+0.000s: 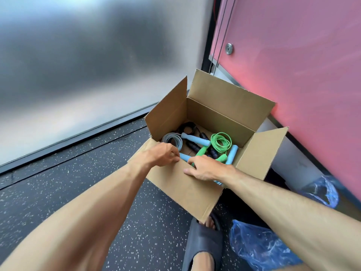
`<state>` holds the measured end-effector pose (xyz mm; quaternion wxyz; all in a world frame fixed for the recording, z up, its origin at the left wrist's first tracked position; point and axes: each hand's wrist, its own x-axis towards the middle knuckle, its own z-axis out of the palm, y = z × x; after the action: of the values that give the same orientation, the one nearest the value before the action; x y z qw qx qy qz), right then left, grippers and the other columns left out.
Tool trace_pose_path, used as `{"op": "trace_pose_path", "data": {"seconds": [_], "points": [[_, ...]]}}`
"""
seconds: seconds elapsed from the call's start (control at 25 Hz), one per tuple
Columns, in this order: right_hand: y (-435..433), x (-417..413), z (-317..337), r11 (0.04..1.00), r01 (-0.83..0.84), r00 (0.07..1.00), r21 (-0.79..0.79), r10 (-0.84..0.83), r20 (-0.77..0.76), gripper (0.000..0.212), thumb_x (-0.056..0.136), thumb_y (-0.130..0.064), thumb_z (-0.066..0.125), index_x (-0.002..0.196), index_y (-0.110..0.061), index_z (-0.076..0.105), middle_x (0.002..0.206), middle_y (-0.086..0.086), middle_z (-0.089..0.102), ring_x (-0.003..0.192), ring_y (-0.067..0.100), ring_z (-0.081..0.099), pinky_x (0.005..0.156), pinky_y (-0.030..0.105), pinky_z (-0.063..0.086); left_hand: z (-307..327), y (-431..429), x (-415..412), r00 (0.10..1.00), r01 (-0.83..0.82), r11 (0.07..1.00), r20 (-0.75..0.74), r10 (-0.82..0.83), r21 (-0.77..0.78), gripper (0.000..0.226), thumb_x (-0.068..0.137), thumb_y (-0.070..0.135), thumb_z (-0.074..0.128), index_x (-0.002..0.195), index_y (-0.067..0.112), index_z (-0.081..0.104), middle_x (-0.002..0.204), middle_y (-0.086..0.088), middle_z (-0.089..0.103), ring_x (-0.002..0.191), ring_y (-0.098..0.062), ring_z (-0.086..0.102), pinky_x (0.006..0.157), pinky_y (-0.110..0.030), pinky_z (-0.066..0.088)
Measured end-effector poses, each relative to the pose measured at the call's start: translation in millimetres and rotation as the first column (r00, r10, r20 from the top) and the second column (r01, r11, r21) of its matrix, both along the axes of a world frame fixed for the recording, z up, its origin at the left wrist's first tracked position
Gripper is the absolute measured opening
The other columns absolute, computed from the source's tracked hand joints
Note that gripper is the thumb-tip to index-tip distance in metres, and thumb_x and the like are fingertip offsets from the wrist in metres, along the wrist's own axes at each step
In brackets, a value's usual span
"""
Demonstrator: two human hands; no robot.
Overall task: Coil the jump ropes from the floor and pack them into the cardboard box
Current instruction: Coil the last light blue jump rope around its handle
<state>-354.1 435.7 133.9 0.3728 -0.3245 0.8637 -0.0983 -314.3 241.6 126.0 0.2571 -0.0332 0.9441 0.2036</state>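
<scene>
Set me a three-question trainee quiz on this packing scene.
1. True or false: the green coiled rope lies on the floor outside the cardboard box.
2. At which flap do the left hand and right hand meet? A) the near flap B) the far flap C) the right-side flap
3. Fill in: the grey coil sits in the box's ___ corner (near-left or far-right).

Key: 1 false, it is inside the box; 2 A; 3 near-left.
</scene>
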Motion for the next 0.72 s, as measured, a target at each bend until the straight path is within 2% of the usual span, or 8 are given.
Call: {"op": "trace_pose_path", "data": {"seconds": [0.08,0.16,0.24,0.32,0.52,0.72], "points": [[-2,10,4,0.999,-0.047,0.996,-0.003,0.047,-0.081,0.028,0.093,-0.033,0.051,0.116,-0.018,0.061,0.094,0.009,0.062,0.098,0.035,0.060,0.076,0.038,0.046,0,-4,14,1.000,0.010,1.000,-0.023,-0.010,-0.009,0.021,0.090,0.032,0.062,0.108,0.026,0.072,0.099,-0.001,0.073,0.093,-0.022,0.065,0.078,-0.027,0.040],[-6,21,5,0.999,-0.045,0.991,-0.021,0.042,-0.128,0.034,0.093,-0.022,0.050,0.126,-0.022,0.057,0.098,0.009,0.062,0.103,0.036,0.060,0.076,0.037,0.044,-9,-7,31,0.996,-0.029,0.999,-0.079,0.028,-0.018,0.020,0.088,0.031,0.065,0.106,0.027,0.073,0.100,0.000,0.073,0.093,-0.022,0.066,0.080,-0.027,0.044],[-10,43,2,0.998,-0.067,0.992,0.018,0.068,-0.109,0.040,0.093,-0.039,0.055,0.127,-0.020,0.052,0.110,0.014,0.063,0.106,0.038,0.059,0.077,0.039,0.043,-15,-11,59,0.987,-0.090,0.996,-0.139,0.086,-0.023,0.019,0.088,0.032,0.064,0.103,0.029,0.074,0.099,0.000,0.074,0.095,-0.022,0.066,0.084,-0.030,0.047],[-16,71,-4,0.989,-0.128,0.987,0.067,0.134,-0.084,0.049,0.089,-0.051,0.059,0.121,-0.015,0.049,0.111,0.017,0.063,0.105,0.038,0.059,0.077,0.041,0.044,-16,-17,92,0.974,-0.134,0.990,-0.189,0.123,-0.050,0.019,0.090,0.035,0.062,0.103,0.030,0.074,0.100,0.000,0.074,0.096,-0.023,0.066,0.085,-0.032,0.045],[-44,118,-9,0.972,-0.235,0.964,0.019,0.235,-0.126,0.033,0.090,-0.036,0.063,0.111,-0.017,0.046,0.105,0.015,0.064,0.099,0.037,0.062,0.075,0.042,0.045,-9,-30,168,0.930,-0.281,0.957,-0.268,0.252,-0.076,0.023,0.095,0.035,0.058,0.108,0.025,0.075,0.106,-0.005,0.074,0.103,-0.023,0.064,0.086,-0.033,0.042],[-80,180,-12,0.918,-0.397,0.906,-0.007,0.391,-0.162,0.033,0.089,-0.029,0.064,0.115,-0.018,0.047,0.107,0.012,0.063,0.099,0.033,0.061,0.074,0.040,0.039,-9,-43,264,0.830,-0.519,0.854,-0.251,0.499,-0.017,0.021,0.094,0.032,0.061,0.105,0.022,0.076,0.102,-0.007,0.075,0.100,-0.024,0.065,0.088,-0.035,0.047]]}}
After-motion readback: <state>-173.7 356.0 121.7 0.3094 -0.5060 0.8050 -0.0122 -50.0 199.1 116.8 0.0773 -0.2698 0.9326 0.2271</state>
